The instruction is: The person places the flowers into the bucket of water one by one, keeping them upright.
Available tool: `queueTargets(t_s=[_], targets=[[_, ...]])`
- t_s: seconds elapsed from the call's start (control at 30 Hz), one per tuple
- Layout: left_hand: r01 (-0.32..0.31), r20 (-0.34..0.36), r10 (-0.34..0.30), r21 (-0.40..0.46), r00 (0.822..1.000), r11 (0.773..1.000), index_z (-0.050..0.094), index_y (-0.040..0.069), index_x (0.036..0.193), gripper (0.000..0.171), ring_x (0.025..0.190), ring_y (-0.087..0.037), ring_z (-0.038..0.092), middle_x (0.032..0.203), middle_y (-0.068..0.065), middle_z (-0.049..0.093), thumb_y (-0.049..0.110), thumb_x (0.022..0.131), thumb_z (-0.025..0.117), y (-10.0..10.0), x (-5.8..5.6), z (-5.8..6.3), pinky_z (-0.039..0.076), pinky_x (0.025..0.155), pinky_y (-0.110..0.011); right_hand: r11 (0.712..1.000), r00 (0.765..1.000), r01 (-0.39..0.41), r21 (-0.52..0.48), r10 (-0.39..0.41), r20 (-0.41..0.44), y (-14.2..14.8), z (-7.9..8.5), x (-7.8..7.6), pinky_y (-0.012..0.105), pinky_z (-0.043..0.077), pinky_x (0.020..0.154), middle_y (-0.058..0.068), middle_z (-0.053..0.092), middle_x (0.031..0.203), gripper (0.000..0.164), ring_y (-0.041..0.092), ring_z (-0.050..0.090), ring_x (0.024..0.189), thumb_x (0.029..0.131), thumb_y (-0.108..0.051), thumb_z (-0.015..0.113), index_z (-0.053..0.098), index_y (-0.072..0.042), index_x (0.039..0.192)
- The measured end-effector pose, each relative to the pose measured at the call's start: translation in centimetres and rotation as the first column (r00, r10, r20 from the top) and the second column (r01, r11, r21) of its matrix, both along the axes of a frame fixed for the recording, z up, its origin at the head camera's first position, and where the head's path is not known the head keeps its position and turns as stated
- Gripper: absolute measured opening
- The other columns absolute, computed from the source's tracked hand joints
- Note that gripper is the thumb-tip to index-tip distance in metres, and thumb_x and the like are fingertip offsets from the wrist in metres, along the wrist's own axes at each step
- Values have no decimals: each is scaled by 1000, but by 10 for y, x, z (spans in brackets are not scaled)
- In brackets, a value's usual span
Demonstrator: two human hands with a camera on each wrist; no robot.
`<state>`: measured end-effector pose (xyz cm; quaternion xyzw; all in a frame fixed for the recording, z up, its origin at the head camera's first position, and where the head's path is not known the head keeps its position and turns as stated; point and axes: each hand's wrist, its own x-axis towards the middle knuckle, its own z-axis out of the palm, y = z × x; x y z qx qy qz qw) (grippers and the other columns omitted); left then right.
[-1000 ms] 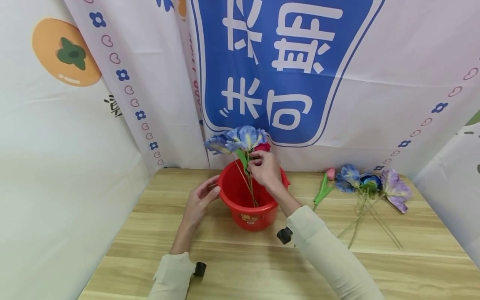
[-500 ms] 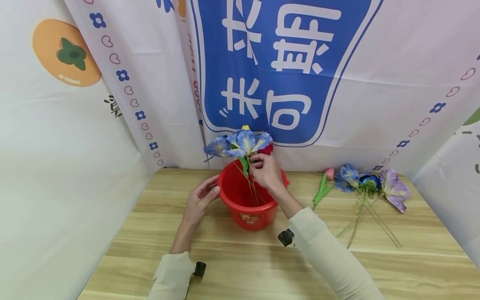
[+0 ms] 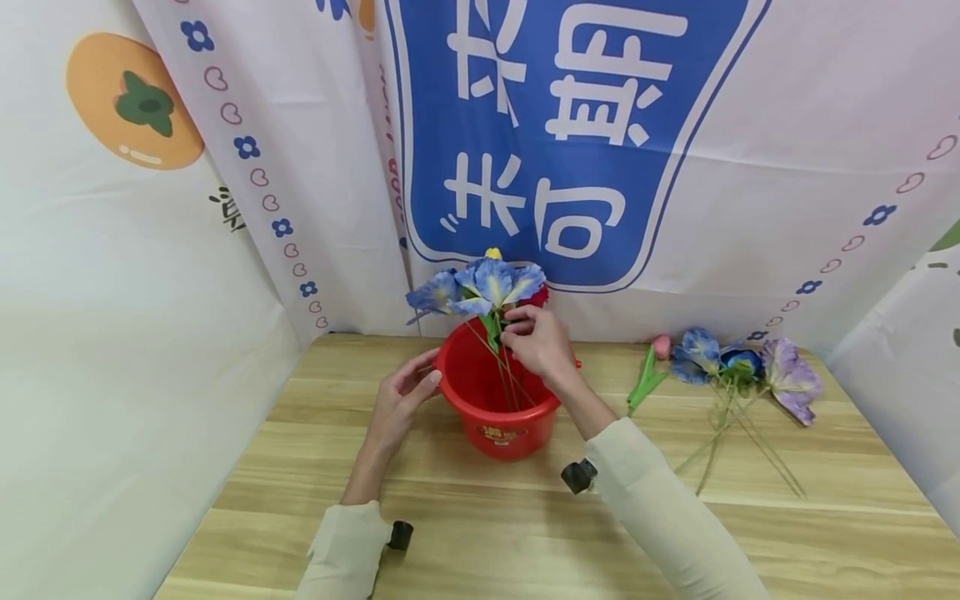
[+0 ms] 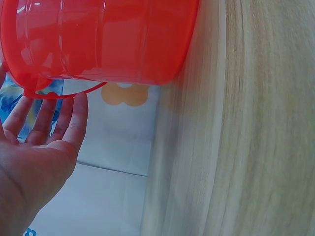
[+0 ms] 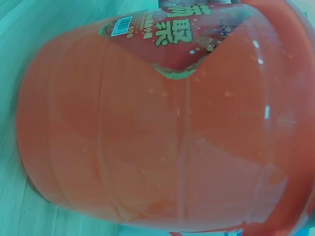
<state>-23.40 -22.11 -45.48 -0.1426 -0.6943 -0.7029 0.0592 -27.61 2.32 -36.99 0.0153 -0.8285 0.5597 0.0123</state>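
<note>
A red plastic bucket (image 3: 487, 412) stands upright on the table, with long-stemmed artificial flowers leaning inside. My left hand (image 3: 397, 404) touches its left rim, fingers fairly straight at the rim and loop handle (image 4: 93, 87) in the left wrist view. Over the bucket's mouth, my right hand (image 3: 542, 340) has thumb and fingertips together at the stem just below a blue flower (image 3: 491, 283). Another blue flower (image 3: 435, 293) leans left. A red flower (image 3: 534, 297) and a yellow one (image 3: 492, 252) show partly behind. The bucket's wall (image 5: 147, 137) fills the right wrist view, hiding the fingers there.
On the table's right lie a pink tulip (image 3: 661, 347), a light blue flower (image 3: 697, 357), a dark blue flower (image 3: 741, 367) and a purple flower (image 3: 791, 379). Printed cloth (image 3: 750, 242) hangs close behind the bucket. Wood-grain table (image 3: 480, 533) extends in front.
The front blue flower has shifted slightly right and the yellow one has come into view behind it. My right wrist has moved a little right; the left hand stays at the rim.
</note>
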Motion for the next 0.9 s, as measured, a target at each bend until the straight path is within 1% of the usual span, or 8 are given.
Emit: queueTargets(t_s=[0.17,0.27,0.37,0.47,0.57,0.7,0.77,0.9], targets=[[-3,-5,3,-7,1000,1000,57,-4,150,46,115,-6,70,146,-32,60,8,106,64,0,-1,1,64,94,-25,1000,1000,-17,-20,18,16,4,7,6,36,68,77,14,79,117,31,37,78,95,98,-12,78,74,-8,128],[-2,-4,2,1,1000,1000,56,-6,150,46,114,-7,71,146,-33,60,6,106,64,1,-1,0,65,94,-25,997,999,-30,-65,31,12,7,11,12,44,69,86,15,77,118,32,36,77,100,99,-12,77,73,-7,130],[-2,-1,2,9,1000,1000,56,-6,150,46,115,-8,71,147,-33,59,6,106,63,1,-1,0,65,94,-25,992,999,-42,-119,42,-1,13,17,19,47,68,89,16,75,119,33,33,76,104,100,-12,76,72,-7,132],[-5,-2,5,12,1000,1000,56,-7,150,46,117,-9,70,147,-33,59,6,106,63,1,-1,0,65,94,-25,984,999,-49,-169,47,-17,21,21,28,44,69,87,17,75,122,37,32,75,108,100,-12,75,70,-6,136],[-8,-3,8,5,1000,1000,56,-6,150,46,117,-8,70,148,-32,59,6,106,63,1,-1,0,65,94,-24,974,998,-52,-219,46,-33,32,22,36,39,69,86,19,73,126,40,37,74,114,101,-11,74,67,-3,140],[-7,-3,7,-4,1000,1000,57,-5,150,46,117,-9,70,148,-31,59,8,106,64,1,-1,1,65,94,-25,956,998,-29,-291,11,-63,48,20,43,34,68,85,23,72,129,41,42,71,120,101,-9,73,66,-1,141],[-9,-2,9,-6,1000,1000,57,-5,150,46,117,-12,71,148,-31,60,8,106,64,2,-1,1,65,94,-25,950,998,-3,-313,-19,-67,58,18,45,31,68,85,23,71,131,41,39,72,119,101,-10,73,66,-1,141],[-10,-1,10,-2,1000,1000,56,-6,150,46,119,-16,71,147,-33,59,7,106,63,2,-1,-1,64,94,-24,941,995,57,-334,-81,-60,78,15,51,31,67,87,23,68,134,43,25,75,110,102,-11,74,65,-3,143]])
